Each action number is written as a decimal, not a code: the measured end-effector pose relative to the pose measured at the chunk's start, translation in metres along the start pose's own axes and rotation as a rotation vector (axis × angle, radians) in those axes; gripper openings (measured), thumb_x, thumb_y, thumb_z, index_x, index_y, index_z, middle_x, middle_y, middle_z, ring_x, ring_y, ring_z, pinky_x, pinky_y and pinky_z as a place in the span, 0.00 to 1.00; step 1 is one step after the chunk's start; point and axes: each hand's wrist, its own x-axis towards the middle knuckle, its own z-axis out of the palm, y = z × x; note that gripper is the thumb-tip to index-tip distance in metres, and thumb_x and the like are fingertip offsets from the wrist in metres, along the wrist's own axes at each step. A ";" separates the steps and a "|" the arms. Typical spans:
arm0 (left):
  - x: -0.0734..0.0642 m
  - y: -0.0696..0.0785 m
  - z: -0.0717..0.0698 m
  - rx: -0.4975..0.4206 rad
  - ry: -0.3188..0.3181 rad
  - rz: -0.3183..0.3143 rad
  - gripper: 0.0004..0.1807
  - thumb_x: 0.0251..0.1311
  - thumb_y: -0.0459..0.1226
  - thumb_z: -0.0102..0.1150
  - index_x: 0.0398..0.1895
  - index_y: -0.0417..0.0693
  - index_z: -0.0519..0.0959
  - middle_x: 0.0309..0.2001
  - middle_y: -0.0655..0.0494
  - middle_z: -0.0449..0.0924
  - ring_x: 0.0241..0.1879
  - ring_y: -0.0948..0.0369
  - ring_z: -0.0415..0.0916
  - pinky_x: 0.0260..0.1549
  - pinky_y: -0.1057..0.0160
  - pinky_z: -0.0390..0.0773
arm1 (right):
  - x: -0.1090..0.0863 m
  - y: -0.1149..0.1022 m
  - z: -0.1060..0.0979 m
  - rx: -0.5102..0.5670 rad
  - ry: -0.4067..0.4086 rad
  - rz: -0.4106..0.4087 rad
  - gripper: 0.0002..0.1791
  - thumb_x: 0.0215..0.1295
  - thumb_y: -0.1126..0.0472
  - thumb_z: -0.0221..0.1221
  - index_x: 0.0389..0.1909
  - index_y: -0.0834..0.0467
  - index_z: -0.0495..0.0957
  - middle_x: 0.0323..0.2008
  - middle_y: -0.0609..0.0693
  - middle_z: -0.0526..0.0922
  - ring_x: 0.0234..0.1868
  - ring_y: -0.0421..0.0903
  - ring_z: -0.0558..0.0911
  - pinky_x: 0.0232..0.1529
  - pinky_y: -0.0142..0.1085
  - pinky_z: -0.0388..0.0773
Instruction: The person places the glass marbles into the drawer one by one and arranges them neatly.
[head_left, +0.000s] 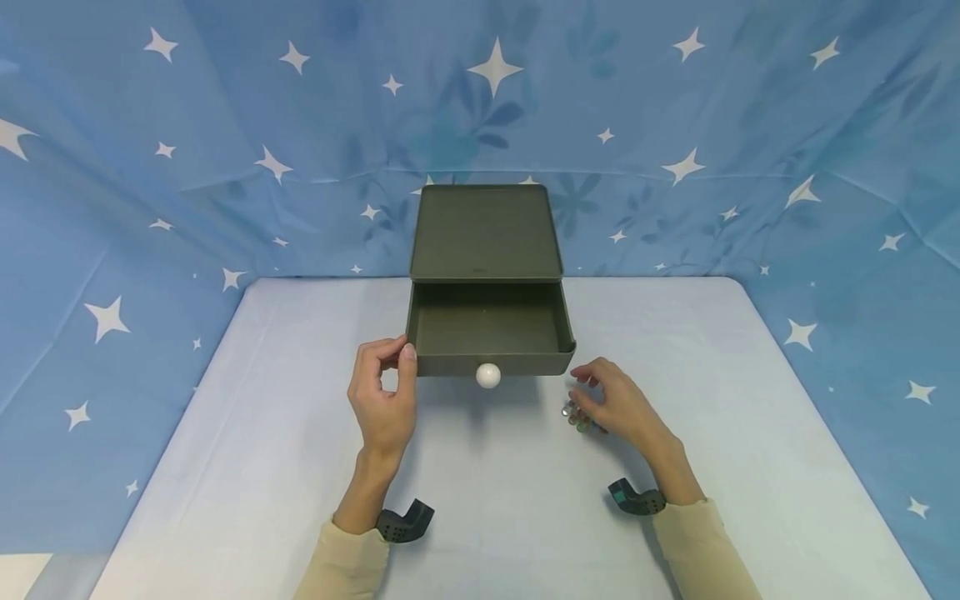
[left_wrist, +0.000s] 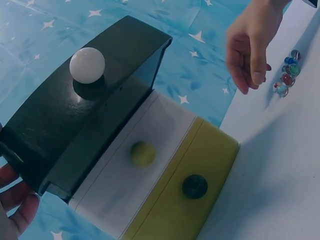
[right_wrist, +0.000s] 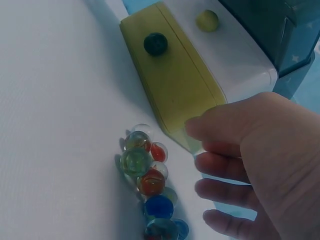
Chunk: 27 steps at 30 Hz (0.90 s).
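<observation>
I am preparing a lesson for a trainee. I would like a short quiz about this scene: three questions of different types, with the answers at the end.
1. Multiple choice: What colour is the bottom drawer?
A) dark green
B) white
C) yellow

2. True or false: The person's left hand touches the front corner of the open top drawer.

3. Fill in the blank: The hand nearer to the glass marbles is the person's ____ hand.

Key
1. C, yellow.
2. True.
3. Right: the right hand is just beside them.
</observation>
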 end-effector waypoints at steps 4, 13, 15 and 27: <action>0.001 0.001 0.000 -0.019 -0.011 0.005 0.08 0.54 0.19 0.58 0.38 0.23 0.78 0.33 0.33 0.78 0.36 0.66 0.75 0.40 0.76 0.75 | -0.001 0.002 0.001 0.001 -0.042 0.007 0.17 0.62 0.59 0.65 0.50 0.59 0.81 0.44 0.49 0.82 0.45 0.47 0.78 0.47 0.45 0.78; -0.003 -0.008 -0.001 -0.020 -0.015 0.005 0.09 0.54 0.18 0.58 0.39 0.20 0.77 0.34 0.29 0.77 0.36 0.60 0.77 0.39 0.75 0.76 | -0.001 0.007 0.004 -0.006 -0.108 0.016 0.14 0.60 0.59 0.67 0.46 0.58 0.82 0.40 0.48 0.83 0.43 0.47 0.79 0.48 0.47 0.79; -0.006 -0.016 -0.001 -0.013 -0.016 0.002 0.09 0.55 0.19 0.59 0.40 0.23 0.78 0.35 0.31 0.78 0.35 0.56 0.77 0.40 0.75 0.76 | -0.001 0.007 0.005 -0.014 -0.119 0.012 0.12 0.61 0.58 0.67 0.44 0.57 0.83 0.40 0.47 0.83 0.43 0.46 0.80 0.48 0.46 0.79; -0.012 -0.035 0.001 -0.022 -0.012 0.051 0.09 0.54 0.18 0.60 0.38 0.27 0.81 0.34 0.35 0.78 0.36 0.51 0.76 0.40 0.76 0.74 | -0.002 0.007 0.003 -0.034 -0.148 -0.023 0.04 0.61 0.56 0.68 0.35 0.51 0.87 0.33 0.38 0.81 0.38 0.39 0.75 0.43 0.40 0.77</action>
